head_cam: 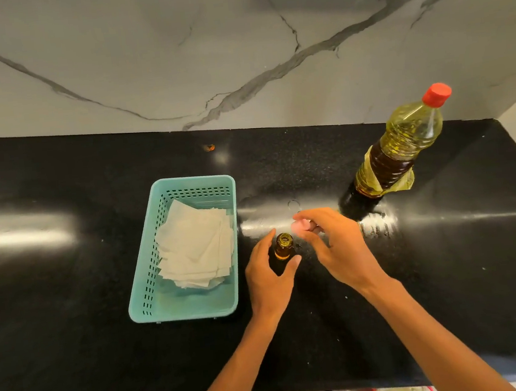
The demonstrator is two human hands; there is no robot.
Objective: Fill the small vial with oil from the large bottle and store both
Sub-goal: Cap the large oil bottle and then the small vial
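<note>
Brown glass makes up our small round vial (284, 246). It stands upright on the shiny black bench (71, 310), near the blue-green plastic basket (151, 286). Our left hand (267, 277) curls round the vial and holds it. Our right hand (335, 244) pinches a little pink cap (299, 225) in its fingertips, just beside the vial's open mouth. We cannot tell if the cap is going on or coming off, or how much oil is inside.

The large clear plastic bottle of yellow oil (401, 148) stands well apart at the back right, with its red screw cap (437, 94) on.

To do this step well, we think we should keep the vial flat on the bench, grip it low so it cannot tip, and keep the cap level. White paper squares (196, 243) lie in the basket for drips.
</note>
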